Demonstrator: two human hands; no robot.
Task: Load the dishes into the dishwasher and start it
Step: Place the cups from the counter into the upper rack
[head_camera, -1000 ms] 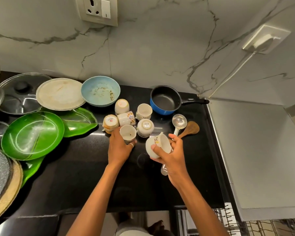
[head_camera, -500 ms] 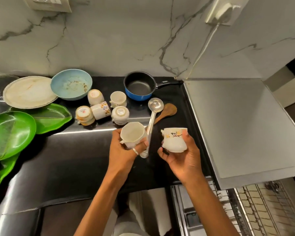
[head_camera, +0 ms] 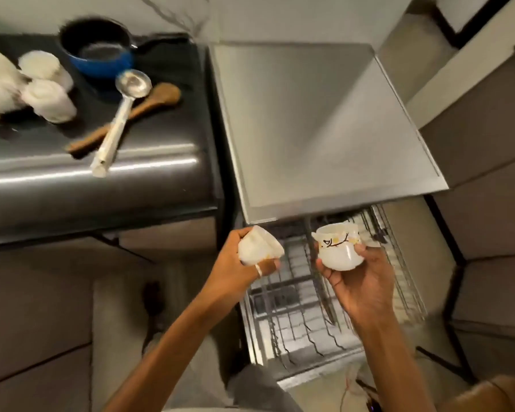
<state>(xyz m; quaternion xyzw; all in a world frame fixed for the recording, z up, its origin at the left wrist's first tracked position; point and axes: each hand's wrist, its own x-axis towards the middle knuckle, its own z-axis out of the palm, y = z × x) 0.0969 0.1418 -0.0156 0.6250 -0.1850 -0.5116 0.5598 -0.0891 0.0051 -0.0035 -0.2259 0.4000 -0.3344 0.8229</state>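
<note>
My left hand (head_camera: 235, 270) grips a plain white cup (head_camera: 257, 246) tipped on its side, above the left edge of the pulled-out dishwasher rack (head_camera: 298, 319). A white cup with a yellow and black branch pattern (head_camera: 338, 248) sits upside down in my right hand (head_camera: 359, 285), held over the middle of the wire rack. The rack sticks out below the dishwasher's grey top (head_camera: 315, 123). Several white cups (head_camera: 46, 96) stay on the black counter (head_camera: 72, 185) at the upper left.
A blue saucepan (head_camera: 97, 52), a steel ladle (head_camera: 122, 111) and a wooden spoon (head_camera: 131, 113) lie on the counter near its right edge. Grey cabinet fronts (head_camera: 485, 162) stand to the right of the dishwasher. Tiled floor lies below the counter.
Both hands carried their cups off the counter, right and down, to above the dishwasher rack. The view swung right and down; plates and bowl have left the frame.
</note>
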